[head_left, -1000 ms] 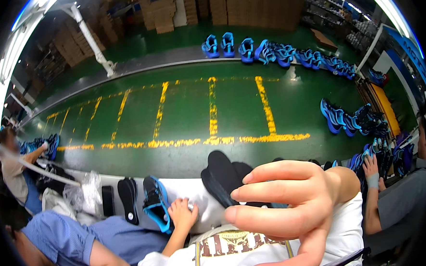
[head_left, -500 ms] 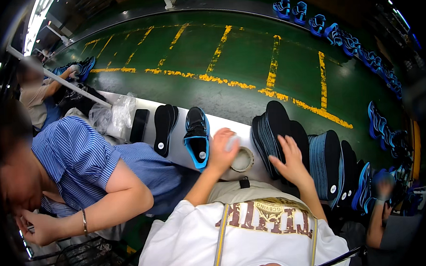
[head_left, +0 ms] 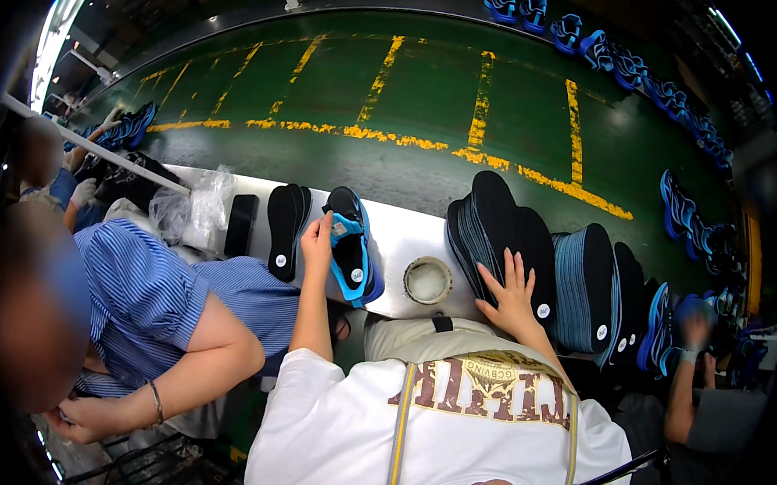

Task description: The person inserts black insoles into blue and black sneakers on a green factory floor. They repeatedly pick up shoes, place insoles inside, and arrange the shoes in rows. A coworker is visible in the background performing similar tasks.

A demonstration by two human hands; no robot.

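A black and blue sports shoe (head_left: 360, 275) stands on the white bench, its opening toward me and a pale insole visible inside the heel. At its upper left, my left hand (head_left: 316, 237) pinches the shoe's tongue, which is pulled up and aside. My right hand (head_left: 512, 296) rests with fingers spread against a thick stack of black insoles (head_left: 497, 215). Between the two hands sits a round pale-rimmed ring or pot (head_left: 427, 281); I cannot tell which. Left of the shoe lies a small pile of black insoles (head_left: 287, 226).
A dark flat phone-like slab (head_left: 242, 224) and clear plastic bags (head_left: 206, 204) lie farther left on the bench (head_left: 397, 233). More insole stacks (head_left: 584, 285) stand at right. A person in a striped garment (head_left: 148, 273) sits close at my left. Shoes (head_left: 621, 63) line the far right.
My left hand has moved left from beside the round ring to the shoe and taken hold of its tongue, opening it. My right hand has settled lower against the insole stack.
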